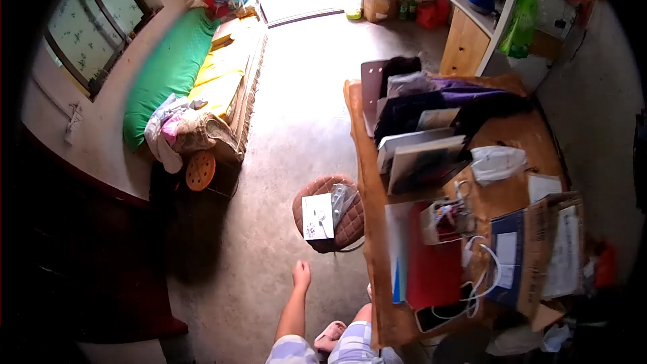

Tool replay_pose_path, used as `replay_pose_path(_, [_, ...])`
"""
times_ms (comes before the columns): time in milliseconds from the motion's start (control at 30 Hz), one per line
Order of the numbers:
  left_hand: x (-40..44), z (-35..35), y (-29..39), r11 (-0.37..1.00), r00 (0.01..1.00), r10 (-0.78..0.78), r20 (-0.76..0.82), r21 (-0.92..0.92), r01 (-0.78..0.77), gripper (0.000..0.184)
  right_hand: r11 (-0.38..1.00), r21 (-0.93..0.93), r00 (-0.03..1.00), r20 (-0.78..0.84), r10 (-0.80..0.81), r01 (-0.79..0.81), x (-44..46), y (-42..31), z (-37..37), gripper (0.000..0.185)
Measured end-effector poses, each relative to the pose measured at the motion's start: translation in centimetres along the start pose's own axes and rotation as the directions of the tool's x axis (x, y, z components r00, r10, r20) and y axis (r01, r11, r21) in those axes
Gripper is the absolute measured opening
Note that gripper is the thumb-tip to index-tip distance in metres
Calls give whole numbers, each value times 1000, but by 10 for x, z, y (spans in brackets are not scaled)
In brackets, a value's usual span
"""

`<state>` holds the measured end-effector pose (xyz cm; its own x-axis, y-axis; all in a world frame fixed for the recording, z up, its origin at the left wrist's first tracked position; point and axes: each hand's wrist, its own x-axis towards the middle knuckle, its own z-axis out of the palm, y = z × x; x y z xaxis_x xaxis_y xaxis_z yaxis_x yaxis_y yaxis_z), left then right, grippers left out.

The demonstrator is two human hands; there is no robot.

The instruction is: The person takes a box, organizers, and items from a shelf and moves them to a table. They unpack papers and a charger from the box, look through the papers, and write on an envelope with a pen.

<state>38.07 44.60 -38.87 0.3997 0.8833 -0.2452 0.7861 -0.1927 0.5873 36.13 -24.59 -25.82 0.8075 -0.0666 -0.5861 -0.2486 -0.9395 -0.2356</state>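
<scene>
My left hand (302, 274) is held low over the floor, its fingers curled closed, with no object showing in it. It is nearest to the round stool with a brown quilted seat (346, 230), a short gap away. On that seat lie a white box (317, 216) with a printed picture and, beside it, a clear plastic package (341, 199). My right hand is out of the picture.
Right of the stool stands a wooden table (367, 229) with books, a red folder (435, 266), white cables and a cardboard box (536, 249). A couch with a green cover (168, 74) and an orange stool (200, 170) are at left.
</scene>
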Motion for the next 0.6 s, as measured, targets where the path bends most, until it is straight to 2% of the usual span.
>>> replay_pose_path(33, [-32, -20, -7, 995, 975, 37, 219, 78, -55, 31, 994, -62, 993, -64, -99, 95, -2, -26, -37, 21])
replay_pose_path(67, [-67, -42, -6, 940, 929, 34, 369, 303, -155, 35, 995, 61, 988, -137, -69, 78, -4, -43, -70, 19])
replay_pose_path(100, [-93, -58, -14, 804, 840, 88, 536, 459, -378, 37, 981, 183, 978, -209, -28, 67, -2, -58, -104, 17])
replay_pose_path(167, [-135, -98, 20, 682, 683, -145, 716, 572, -455, 37, 902, 425, 931, -354, 89, 76, 17, -78, -159, 12])
replay_pose_path(233, [-160, -120, 45, 839, 492, -179, 852, 394, -376, 37, 764, 635, 849, -461, 256, 115, 31, -60, -190, 8])
replay_pose_path(300, [-176, -131, 92, 948, 509, 17, 860, 147, -281, 36, 672, 611, 640, -723, 259, 418, 98, 35, -177, 14])
replay_pose_path(333, [-186, -138, 112, 973, 516, 105, 850, 19, -229, 36, 571, 741, 720, -605, 341, 352, 90, 1, -208, 22])
replay_pose_path(367, [-191, -146, 150, 949, 511, 106, 853, 66, -308, 35, 456, 848, 780, -470, 413, 269, 73, -54, -250, 31])
replay_pose_path(400, [-193, -156, 208, 917, 506, 105, 856, 114, -381, 34, 449, 840, 746, -503, 436, 304, 40, -147, -308, 30])
replay_pose_path(433, [-193, -157, 261, 879, 506, 108, 856, 156, -450, 34, 632, 692, 684, -649, 333, 348, 40, -158, -322, 24])
replay_pose_path(500, [-195, -148, 331, 792, 434, 214, 875, 104, -602, 36, 581, 568, 595, -785, 169, 583, 50, -179, -338, 15])
replay_pose_path(567, [-209, -142, 406, 741, 278, 501, 820, -240, -627, 34, 701, 317, 509, -858, -76, 639, 28, -231, -381, 11])
replay_pose_path(600, [-220, -139, 443, 666, 237, 600, 764, -313, -677, 29, 719, 207, 485, -851, -202, 663, 24, -248, -394, 12])
